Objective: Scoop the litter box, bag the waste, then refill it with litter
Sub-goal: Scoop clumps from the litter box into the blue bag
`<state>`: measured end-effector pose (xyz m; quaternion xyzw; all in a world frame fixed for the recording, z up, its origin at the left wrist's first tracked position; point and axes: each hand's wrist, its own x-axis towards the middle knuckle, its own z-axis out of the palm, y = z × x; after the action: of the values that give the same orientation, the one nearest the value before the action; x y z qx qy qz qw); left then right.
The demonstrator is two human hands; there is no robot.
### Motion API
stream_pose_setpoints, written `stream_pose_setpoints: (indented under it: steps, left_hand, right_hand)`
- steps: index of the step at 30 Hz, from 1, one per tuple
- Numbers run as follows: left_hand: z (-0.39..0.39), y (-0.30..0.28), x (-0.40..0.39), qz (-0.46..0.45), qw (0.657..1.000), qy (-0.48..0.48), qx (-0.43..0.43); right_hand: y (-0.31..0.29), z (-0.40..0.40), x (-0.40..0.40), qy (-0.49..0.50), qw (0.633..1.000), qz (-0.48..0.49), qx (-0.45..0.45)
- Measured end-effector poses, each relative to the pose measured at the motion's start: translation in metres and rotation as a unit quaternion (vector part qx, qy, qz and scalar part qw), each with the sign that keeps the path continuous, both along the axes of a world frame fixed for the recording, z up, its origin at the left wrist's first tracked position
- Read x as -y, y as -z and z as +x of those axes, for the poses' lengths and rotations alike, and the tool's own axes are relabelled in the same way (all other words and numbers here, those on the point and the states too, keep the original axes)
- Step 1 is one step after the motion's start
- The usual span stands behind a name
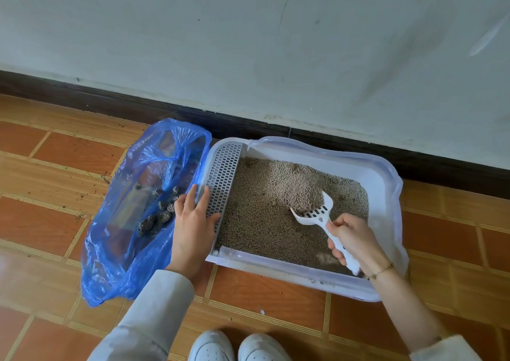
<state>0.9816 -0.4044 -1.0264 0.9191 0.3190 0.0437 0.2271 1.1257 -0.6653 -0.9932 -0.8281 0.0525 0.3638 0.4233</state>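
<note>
A white litter box (386, 184) sits on the floor by the wall, filled with beige litter (262, 222). My right hand (353, 239) grips the handle of a white slotted scoop (317, 211), whose head is dug into a mound of litter near the box's middle. My left hand (193, 222) rests flat on the box's left rim, fingers spread over the grey grated step (223, 178) and holding nothing. A blue plastic bag (124, 222) lies open to the left of the box, with several dark waste clumps (160, 214) inside.
Orange tiled floor (262, 294) surrounds the box, with litter crumbs scattered at the left. A dark baseboard (165, 112) and white wall run behind. My white shoes (237, 347) are at the bottom edge.
</note>
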Motion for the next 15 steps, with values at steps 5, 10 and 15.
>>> stream_pose_setpoints:
  steps: [5,10,15]
  left_hand:
    - [0.0,-0.001,0.001,0.004,1.0,0.004,-0.003]
    - [0.0,-0.002,-0.001,0.0,1.0,0.002,-0.01]
    - [0.0,-0.002,-0.001,0.001,1.0,0.002,-0.013]
  right_hand:
    - [-0.015,-0.001,0.004,-0.005,0.996,0.078,0.039]
    - [-0.024,-0.003,0.009,-0.02,0.989,0.136,0.049]
    - [-0.027,-0.006,0.008,-0.016,0.988,0.14,0.066]
